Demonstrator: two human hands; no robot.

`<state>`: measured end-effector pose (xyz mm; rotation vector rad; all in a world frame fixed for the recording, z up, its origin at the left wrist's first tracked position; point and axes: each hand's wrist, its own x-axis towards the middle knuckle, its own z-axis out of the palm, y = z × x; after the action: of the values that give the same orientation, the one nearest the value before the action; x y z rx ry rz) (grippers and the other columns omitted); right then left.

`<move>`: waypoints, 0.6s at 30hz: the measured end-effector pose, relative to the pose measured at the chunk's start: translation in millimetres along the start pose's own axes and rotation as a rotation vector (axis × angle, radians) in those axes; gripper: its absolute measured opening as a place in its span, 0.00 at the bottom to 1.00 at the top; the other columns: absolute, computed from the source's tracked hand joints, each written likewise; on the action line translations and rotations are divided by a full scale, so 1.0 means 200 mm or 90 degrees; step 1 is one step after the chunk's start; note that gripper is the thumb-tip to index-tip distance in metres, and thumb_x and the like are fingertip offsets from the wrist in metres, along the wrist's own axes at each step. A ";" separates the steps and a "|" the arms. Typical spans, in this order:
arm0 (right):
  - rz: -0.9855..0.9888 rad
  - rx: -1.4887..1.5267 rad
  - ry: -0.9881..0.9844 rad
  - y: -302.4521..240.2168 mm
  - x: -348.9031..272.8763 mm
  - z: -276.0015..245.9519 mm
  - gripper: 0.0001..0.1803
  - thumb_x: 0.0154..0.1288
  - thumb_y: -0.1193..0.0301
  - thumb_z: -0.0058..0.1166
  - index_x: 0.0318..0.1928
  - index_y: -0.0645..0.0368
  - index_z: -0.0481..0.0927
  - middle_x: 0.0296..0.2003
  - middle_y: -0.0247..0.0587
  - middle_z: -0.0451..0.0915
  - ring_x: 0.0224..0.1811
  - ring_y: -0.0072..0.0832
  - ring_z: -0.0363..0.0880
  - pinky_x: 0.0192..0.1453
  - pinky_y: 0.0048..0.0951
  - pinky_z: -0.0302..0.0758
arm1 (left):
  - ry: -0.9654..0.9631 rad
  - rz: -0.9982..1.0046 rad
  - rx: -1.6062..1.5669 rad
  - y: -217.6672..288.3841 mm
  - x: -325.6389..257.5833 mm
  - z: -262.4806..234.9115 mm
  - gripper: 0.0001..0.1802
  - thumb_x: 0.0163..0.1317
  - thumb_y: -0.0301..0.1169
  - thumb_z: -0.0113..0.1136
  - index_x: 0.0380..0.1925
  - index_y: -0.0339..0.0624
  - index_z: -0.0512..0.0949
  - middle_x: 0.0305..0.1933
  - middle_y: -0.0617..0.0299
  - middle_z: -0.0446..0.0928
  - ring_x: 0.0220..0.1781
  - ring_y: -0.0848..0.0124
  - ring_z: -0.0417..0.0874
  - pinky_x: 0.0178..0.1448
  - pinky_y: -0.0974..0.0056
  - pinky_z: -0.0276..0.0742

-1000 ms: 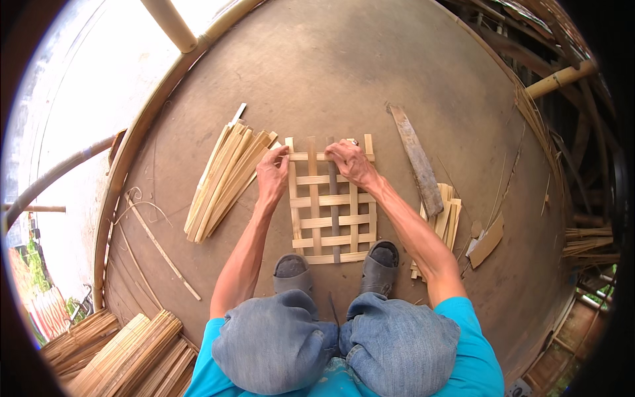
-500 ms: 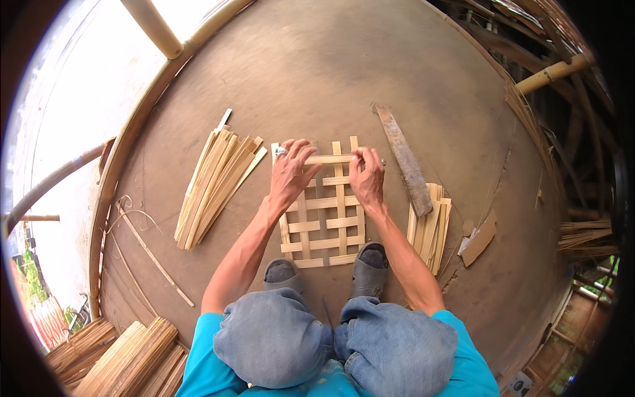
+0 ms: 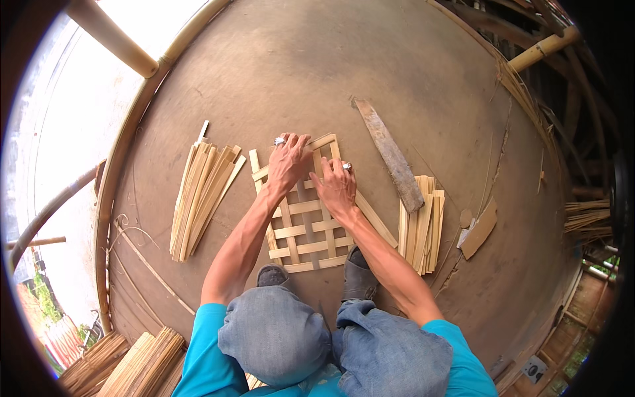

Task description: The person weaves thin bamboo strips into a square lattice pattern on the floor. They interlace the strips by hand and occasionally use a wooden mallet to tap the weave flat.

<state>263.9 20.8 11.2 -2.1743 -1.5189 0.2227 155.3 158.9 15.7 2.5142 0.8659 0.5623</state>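
Observation:
An openwork panel of flat pale bamboo strips [image 3: 305, 231] lies on the floor in front of my feet, woven in a loose checked pattern. A darker grey strip runs lengthwise through its middle. My left hand [image 3: 289, 162], with a ring on it, is closed on strips near the far end of the panel; its fingertips are partly blurred. Lower and to the right, my right hand [image 3: 337, 190] bends its fingers over the weave. A slanting bamboo strip [image 3: 376, 220] runs from beneath that hand toward the lower right; the grip itself is hidden.
Split bamboo strips [image 3: 202, 198] lie bundled on the left, with another stack [image 3: 422, 231] on the right. A long flat blade-like piece [image 3: 390, 155] rests against the right stack. Cardboard [image 3: 479, 229] lies farther right. More bundles [image 3: 142, 364] sit at lower left.
My right hand has come down and inward over the weave, closer to my left. A slanting strip now shows under my right forearm. The panel appears tilted compared with before.

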 end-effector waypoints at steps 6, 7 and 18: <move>0.077 0.026 -0.049 -0.03 0.04 0.00 0.20 0.66 0.64 0.70 0.51 0.62 0.80 0.48 0.49 0.81 0.54 0.47 0.81 0.60 0.48 0.78 | -0.012 -0.083 0.038 0.03 0.03 0.01 0.15 0.70 0.31 0.63 0.55 0.45 0.82 0.52 0.52 0.81 0.57 0.50 0.81 0.59 0.49 0.78; 0.089 0.035 -0.032 -0.02 0.05 0.01 0.20 0.64 0.64 0.71 0.51 0.61 0.80 0.48 0.49 0.81 0.53 0.47 0.81 0.58 0.48 0.79 | 0.001 -0.085 0.022 0.02 0.04 0.02 0.15 0.69 0.31 0.65 0.55 0.44 0.82 0.52 0.51 0.81 0.56 0.49 0.82 0.59 0.49 0.78; 0.164 0.082 -0.016 -0.04 0.09 0.03 0.23 0.55 0.67 0.73 0.47 0.57 0.76 0.44 0.45 0.80 0.51 0.44 0.81 0.57 0.46 0.80 | -0.036 -0.200 -0.106 0.00 0.10 0.00 0.15 0.68 0.32 0.68 0.53 0.42 0.87 0.55 0.50 0.84 0.59 0.50 0.84 0.62 0.52 0.79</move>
<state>262.2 40.5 11.7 -2.2657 -1.1982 0.4212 169.8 172.2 19.5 2.1777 1.1159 0.4364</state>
